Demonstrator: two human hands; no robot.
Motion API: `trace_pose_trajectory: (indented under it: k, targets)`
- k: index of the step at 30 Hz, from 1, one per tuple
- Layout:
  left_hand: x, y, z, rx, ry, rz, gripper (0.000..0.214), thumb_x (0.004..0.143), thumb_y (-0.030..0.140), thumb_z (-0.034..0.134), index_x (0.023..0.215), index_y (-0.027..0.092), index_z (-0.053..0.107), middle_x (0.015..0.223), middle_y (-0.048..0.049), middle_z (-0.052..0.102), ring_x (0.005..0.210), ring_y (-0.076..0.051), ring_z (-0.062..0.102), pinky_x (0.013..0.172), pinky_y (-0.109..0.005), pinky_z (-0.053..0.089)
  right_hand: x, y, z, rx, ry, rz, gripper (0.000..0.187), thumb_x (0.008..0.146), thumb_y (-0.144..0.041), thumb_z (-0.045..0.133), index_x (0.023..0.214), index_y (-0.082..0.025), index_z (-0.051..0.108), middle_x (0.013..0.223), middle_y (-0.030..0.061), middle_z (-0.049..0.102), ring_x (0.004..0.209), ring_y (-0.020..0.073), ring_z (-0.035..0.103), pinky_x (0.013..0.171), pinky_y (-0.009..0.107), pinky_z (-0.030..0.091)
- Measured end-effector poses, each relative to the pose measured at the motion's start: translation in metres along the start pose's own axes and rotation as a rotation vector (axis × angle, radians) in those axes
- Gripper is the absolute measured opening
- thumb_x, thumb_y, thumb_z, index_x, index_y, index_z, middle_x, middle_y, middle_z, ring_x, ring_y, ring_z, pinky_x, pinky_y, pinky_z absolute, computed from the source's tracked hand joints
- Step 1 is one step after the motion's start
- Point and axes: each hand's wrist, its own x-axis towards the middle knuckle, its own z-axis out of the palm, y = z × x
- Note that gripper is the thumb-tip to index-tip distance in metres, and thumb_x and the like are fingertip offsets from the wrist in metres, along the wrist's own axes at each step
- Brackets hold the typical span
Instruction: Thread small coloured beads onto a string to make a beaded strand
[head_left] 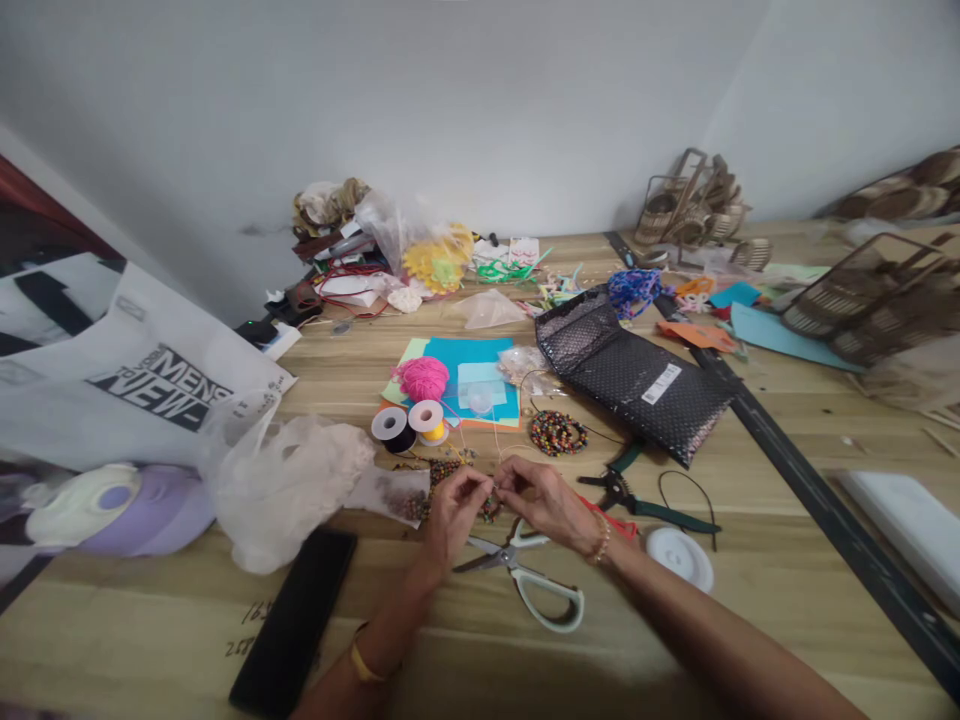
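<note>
the beaded thread (491, 492) is thin, with tiny round beads on it, too small to tell the colours. it lies just between my 2 hands, a little above the wooden table (750, 500). my left hand (454, 510) pinches it with the fingertips, and my right hand (547, 500) pinches the other side, so the 2 hands almost touch. just beside my left hand lies a small clear bag of beads (394, 493). under my right wrist are scissors (525, 578) with pale handles. near them are dark pliers (637, 495), and further away a round coil of mixed beads (558, 433) and 2 spools (411, 424).
</note>
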Motion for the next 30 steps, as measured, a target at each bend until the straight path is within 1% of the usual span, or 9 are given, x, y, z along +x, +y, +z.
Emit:
trace_pose_trajectory:
  k: [4,7,11,15,19,24,30]
  targets:
    - [0.001,0.000,-0.002,0.010,0.033,-0.020,0.016,0.076,0.029,0.062,0.067,0.016,0.061,0.063,0.0006,0.059,0.061,-0.013,0.053,0.058,-0.022,0.041,0.000,0.001,0.000,0.018,-0.002,0.022,0.002,0.082,-0.017,0.057,0.082,-0.016,0.059,0.068,-0.0004,0.059,0.060,0.0107,0.051,0.056,0.020,0.040]
    - [0.002,0.002,-0.003,-0.005,0.035,-0.027,0.016,0.077,0.029,0.061,0.066,0.017,0.059,0.062,0.0010,0.059,0.060,-0.013,0.054,0.058,-0.022,0.042,0.001,0.003,0.000,0.032,0.009,0.027,0.004,0.083,-0.019,0.058,0.083,-0.016,0.059,0.068,-0.0002,0.060,0.060,0.0107,0.052,0.056,0.020,0.040]
    - [0.002,0.003,-0.002,-0.023,0.045,-0.018,0.017,0.077,0.030,0.061,0.067,0.017,0.058,0.062,0.0010,0.060,0.060,-0.013,0.056,0.059,-0.022,0.043,0.001,0.005,0.001,0.011,0.020,0.034,0.008,0.084,-0.023,0.060,0.082,-0.015,0.060,0.067,-0.0003,0.060,0.059,0.0104,0.051,0.054,0.020,0.039]
    - [0.003,0.002,-0.001,-0.042,0.045,-0.047,0.017,0.078,0.030,0.061,0.068,0.017,0.057,0.062,0.0012,0.060,0.060,-0.013,0.057,0.059,-0.022,0.044,0.001,0.004,0.000,-0.021,0.008,0.028,0.008,0.084,-0.022,0.059,0.082,-0.014,0.063,0.067,0.0001,0.061,0.058,0.0103,0.051,0.053,0.019,0.038]
    - [0.002,0.000,-0.001,-0.034,0.053,-0.050,0.017,0.079,0.031,0.060,0.070,0.017,0.056,0.061,0.0018,0.059,0.059,-0.013,0.057,0.058,-0.022,0.044,0.001,0.003,-0.003,-0.099,0.008,-0.007,0.009,0.085,-0.018,0.056,0.083,-0.015,0.065,0.069,0.0011,0.062,0.059,0.0112,0.052,0.054,0.021,0.039]
    - [0.002,-0.003,-0.001,-0.020,0.041,-0.021,0.017,0.081,0.031,0.058,0.072,0.017,0.055,0.061,0.0022,0.057,0.057,-0.013,0.057,0.058,-0.022,0.044,0.000,0.003,-0.004,-0.163,0.003,-0.068,0.010,0.083,-0.012,0.053,0.083,-0.015,0.063,0.074,0.0018,0.061,0.063,0.0120,0.052,0.057,0.022,0.040]
    - [0.000,-0.008,0.000,0.140,0.115,0.022,0.017,0.082,0.029,0.056,0.070,0.018,0.054,0.061,0.0016,0.054,0.058,-0.013,0.052,0.054,-0.021,0.039,0.000,0.004,-0.004,-0.238,-0.033,-0.146,0.011,0.085,-0.009,0.049,0.083,-0.016,0.057,0.078,0.0027,0.058,0.067,0.0137,0.051,0.061,0.024,0.038]
